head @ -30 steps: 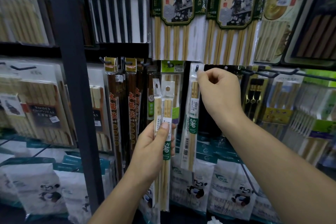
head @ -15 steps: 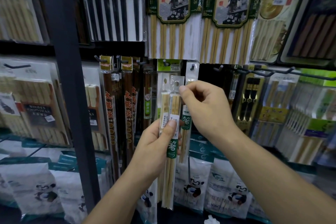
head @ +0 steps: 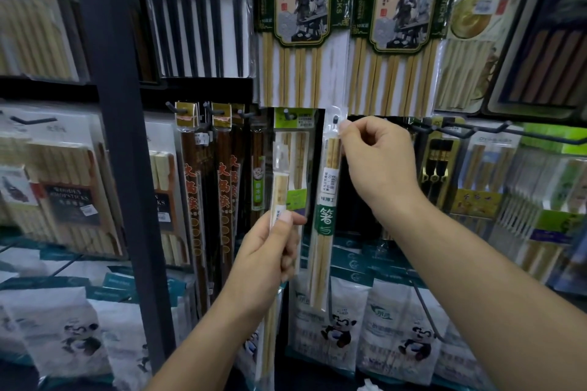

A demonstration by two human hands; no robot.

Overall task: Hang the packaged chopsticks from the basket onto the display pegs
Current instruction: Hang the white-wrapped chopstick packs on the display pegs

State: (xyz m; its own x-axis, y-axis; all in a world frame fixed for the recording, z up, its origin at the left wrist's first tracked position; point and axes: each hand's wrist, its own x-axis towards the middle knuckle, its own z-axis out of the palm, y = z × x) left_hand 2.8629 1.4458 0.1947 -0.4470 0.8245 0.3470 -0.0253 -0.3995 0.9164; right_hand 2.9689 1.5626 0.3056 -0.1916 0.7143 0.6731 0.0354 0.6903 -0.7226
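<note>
My right hand (head: 379, 165) pinches the top of a clear pack of bamboo chopsticks with a green label (head: 325, 216), its hang hole at a black display peg (head: 335, 119). The pack hangs straight down. My left hand (head: 270, 257) grips a second, similar bamboo chopstick pack (head: 279, 190) lower and to the left, upright, in front of a hanging green-topped pack (head: 295, 149). No basket is in view.
Dark brown chopstick packs (head: 222, 194) hang left of the peg, past a dark upright post (head: 122, 143). Bare black pegs (head: 451, 130) stick out at the right. Large bamboo packs (head: 301, 25) hang above; panda-printed bags (head: 336, 324) stand below.
My right hand took one pack from the two in my left hand and carried it up and right to the peg. One pack is left in my left hand.
</note>
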